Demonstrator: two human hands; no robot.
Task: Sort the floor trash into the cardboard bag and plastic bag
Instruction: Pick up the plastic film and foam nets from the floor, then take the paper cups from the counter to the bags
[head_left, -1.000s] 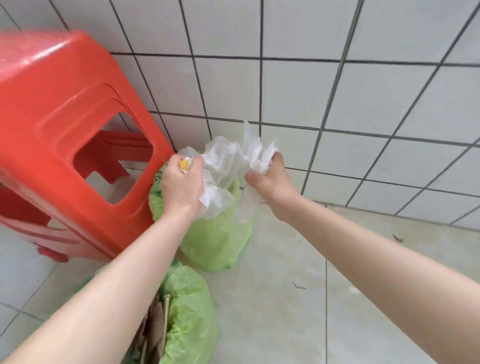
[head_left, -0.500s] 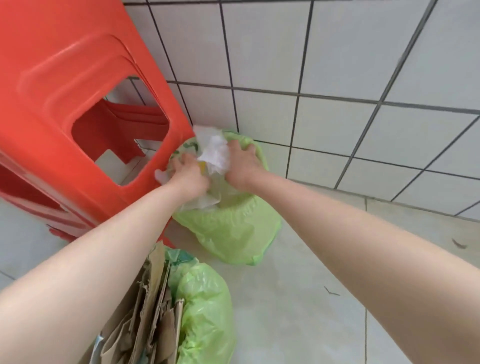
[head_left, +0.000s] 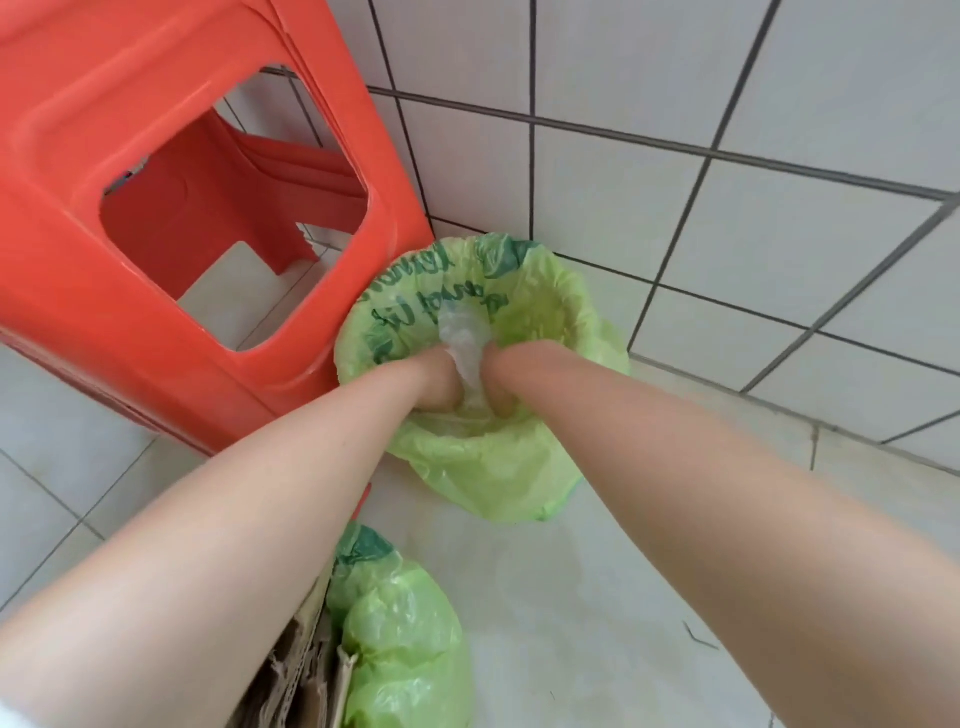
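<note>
Two hands, left hand (head_left: 436, 384) and right hand (head_left: 501, 387), now plunge the crumpled clear plastic wrap (head_left: 465, 338), held above a second ago, into the green plastic bag (head_left: 493, 467); finger grip cannot be told; deposit looks nearly complete.

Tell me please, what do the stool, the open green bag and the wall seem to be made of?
Stool: moulded plastic, probably; glossy red, with rounded edges.
Open bag: thin plastic film; translucent green, crinkled, printed.
Wall: glazed tile, likely ceramic; smooth white squares with dark grout lines.
</note>
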